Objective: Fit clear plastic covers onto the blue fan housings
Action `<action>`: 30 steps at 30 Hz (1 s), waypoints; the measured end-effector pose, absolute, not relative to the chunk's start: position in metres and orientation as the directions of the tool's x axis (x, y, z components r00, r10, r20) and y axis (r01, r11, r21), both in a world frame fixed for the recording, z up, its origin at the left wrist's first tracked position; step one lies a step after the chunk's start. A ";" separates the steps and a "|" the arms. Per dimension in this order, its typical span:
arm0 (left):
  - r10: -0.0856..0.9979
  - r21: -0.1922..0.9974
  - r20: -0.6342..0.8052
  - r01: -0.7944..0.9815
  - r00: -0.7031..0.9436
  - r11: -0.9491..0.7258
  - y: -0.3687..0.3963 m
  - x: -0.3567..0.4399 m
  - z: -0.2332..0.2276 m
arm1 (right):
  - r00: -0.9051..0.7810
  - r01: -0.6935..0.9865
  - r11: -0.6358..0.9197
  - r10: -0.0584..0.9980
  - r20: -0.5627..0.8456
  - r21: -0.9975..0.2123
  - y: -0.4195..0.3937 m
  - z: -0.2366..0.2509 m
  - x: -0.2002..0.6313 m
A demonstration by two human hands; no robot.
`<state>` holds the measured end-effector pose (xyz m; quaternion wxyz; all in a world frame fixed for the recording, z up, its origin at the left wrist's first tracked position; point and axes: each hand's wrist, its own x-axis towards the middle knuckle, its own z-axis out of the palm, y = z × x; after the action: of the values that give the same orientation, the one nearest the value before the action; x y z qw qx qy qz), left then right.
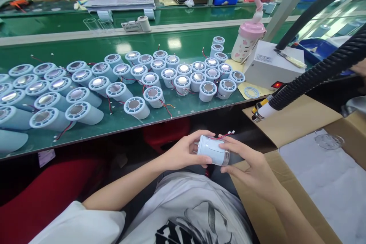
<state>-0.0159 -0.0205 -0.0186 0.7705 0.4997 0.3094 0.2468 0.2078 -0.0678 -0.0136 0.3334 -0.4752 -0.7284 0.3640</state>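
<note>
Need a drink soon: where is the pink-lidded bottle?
Head view, upper right: the pink-lidded bottle stands on the green bench, between the pale cylinders and the white box.

Thing: pale blue cylindrical housing (212, 150), plastic
Far end: clear cap
Wires: thin red wires with white connectors, sticking out on top
Pose: lying on its side, tilted slightly
Place: in the air below the desk (183, 47) edge, above the person's lap

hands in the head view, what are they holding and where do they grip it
Both hold one pale blue cylinder with red wires: the left hand grips its left end, the right hand its clear right end.
</note>
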 end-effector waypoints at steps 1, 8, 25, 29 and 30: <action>0.682 0.924 -0.228 -0.067 0.695 0.377 -0.021 -0.016 -0.018 | -0.333 0.448 0.285 0.933 0.137 -0.847 -0.070 -0.014 0.209; 0.668 0.984 -0.110 -0.013 0.736 0.176 -0.022 -0.021 -0.012 | -0.360 0.294 0.114 0.933 0.001 -0.949 -0.075 -0.010 0.212; 0.665 0.995 0.054 0.016 0.745 -0.099 -0.025 -0.027 -0.012 | -0.364 0.008 -0.311 0.884 -0.292 -0.950 -0.075 -0.002 0.205; 0.662 0.993 0.075 0.005 0.745 -0.118 -0.024 -0.027 -0.012 | -0.379 -0.067 -0.354 0.874 -0.305 -0.933 -0.074 -0.006 0.204; 0.662 0.992 0.079 0.003 0.746 -0.123 -0.024 -0.027 -0.012 | -0.379 -0.086 -0.366 0.872 -0.309 -0.927 -0.073 -0.007 0.204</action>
<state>-0.0269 -0.0242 -0.0121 0.6183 0.7003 0.2374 0.2662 0.2039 -0.0732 -0.0074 0.3426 -0.4396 -0.4470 0.6997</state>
